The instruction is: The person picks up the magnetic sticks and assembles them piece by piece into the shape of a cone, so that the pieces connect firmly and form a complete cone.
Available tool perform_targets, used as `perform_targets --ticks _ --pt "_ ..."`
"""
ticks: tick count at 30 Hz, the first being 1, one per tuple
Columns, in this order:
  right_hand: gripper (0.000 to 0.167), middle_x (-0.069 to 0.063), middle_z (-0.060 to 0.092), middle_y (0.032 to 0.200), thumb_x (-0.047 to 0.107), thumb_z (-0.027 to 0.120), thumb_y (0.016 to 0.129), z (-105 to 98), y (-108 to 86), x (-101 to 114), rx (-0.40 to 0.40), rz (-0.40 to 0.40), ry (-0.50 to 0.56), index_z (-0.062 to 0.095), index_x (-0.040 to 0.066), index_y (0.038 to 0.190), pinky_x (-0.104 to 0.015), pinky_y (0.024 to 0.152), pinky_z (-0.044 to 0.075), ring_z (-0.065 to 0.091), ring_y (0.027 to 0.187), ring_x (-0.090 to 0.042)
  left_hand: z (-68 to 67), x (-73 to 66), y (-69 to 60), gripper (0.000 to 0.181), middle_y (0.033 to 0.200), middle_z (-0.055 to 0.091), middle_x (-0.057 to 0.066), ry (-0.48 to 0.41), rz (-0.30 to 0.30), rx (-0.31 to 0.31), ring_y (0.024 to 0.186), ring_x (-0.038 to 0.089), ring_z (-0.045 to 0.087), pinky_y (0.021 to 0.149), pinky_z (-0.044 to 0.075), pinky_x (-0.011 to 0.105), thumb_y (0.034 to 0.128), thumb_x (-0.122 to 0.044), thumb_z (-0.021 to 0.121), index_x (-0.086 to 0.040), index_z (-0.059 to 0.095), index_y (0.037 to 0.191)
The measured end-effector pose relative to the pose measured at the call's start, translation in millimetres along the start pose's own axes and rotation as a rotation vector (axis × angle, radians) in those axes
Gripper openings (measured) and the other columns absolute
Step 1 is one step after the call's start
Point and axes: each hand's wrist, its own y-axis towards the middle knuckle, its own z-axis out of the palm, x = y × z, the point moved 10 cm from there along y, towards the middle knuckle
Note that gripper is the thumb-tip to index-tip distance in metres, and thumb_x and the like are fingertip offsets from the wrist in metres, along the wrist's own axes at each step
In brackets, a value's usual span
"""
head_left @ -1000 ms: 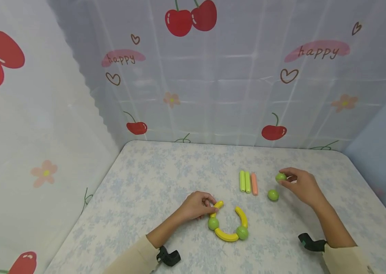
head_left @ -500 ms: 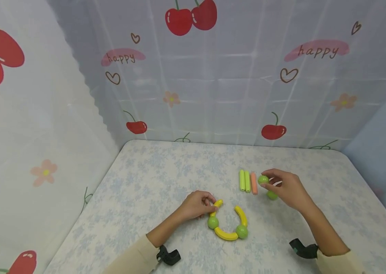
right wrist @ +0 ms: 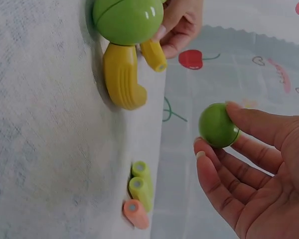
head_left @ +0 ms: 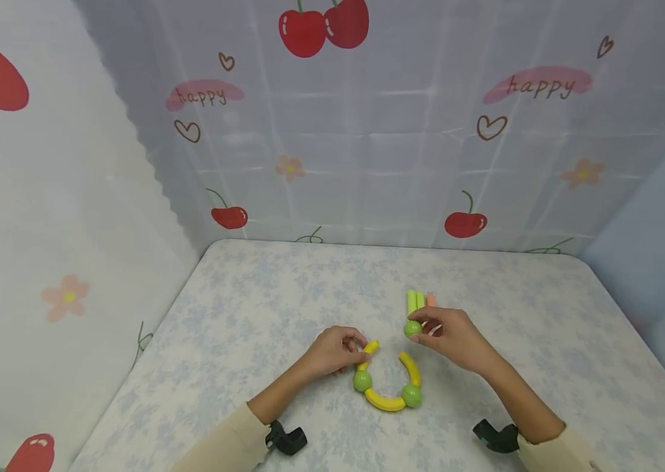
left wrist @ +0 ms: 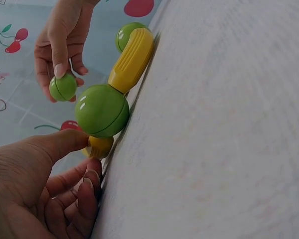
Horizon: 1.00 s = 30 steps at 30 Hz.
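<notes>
My left hand (head_left: 335, 351) pinches a yellow curved rod (head_left: 371, 347) between thumb and fingers. That rod is one end of a U-shaped chain lying on the table, joined through a green ball (head_left: 362, 380), a bottom yellow curved rod (head_left: 385, 401), a second green ball (head_left: 411, 395) and a right-hand yellow curved rod (head_left: 410, 368). Above the chain's gap, my right hand (head_left: 453, 334) pinches a loose green ball (right wrist: 217, 124) at its fingertips. The right wrist view shows this ball raised off the table, apart from the chain.
Behind the right hand lie two lime-green straight rods (head_left: 411, 300) and an orange one (head_left: 431, 300), partly covered; their grey ends show in the right wrist view. The patterned table (head_left: 285, 282) meets a cherry-print curtain (head_left: 367, 144) at the back and left.
My right hand has carried the green ball left and nearer, from the table's right side to the chain's opening. The other loose green ball is now hidden by that hand. My left hand stays put.
</notes>
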Motion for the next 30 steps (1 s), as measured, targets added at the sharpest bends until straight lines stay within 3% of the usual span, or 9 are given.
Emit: perform_targets --ticks 14,30 --pt "0.031 -0.009 0.072 0.112 0.002 0.078 0.088 47.1 24.5 7.2 0.213 -0.109 0.027 0.071 -0.002 0.118 -0.023 0.069 0.056 0.067 0.087 -0.016 0.3 2.0 2.3 0.012 0.072 0.068 -0.005 -0.007 0.000 -0.004 0.043 0.012 0.050 0.040 0.044 0.028 0.0902 -0.030 0.079 -0.024 0.074 0.099" --pt "0.030 -0.006 0.073 0.110 0.003 0.079 0.087 64.8 36.4 10.5 0.272 -0.111 0.026 0.072 -0.001 0.116 -0.022 0.070 0.054 0.066 0.087 -0.014 2.1 4.1 3.5 0.013 0.072 0.068 -0.004 -0.014 0.010 0.001 0.042 0.011 0.050 0.040 0.044 0.027 0.0911 -0.030 0.078 -0.022 0.075 0.101"
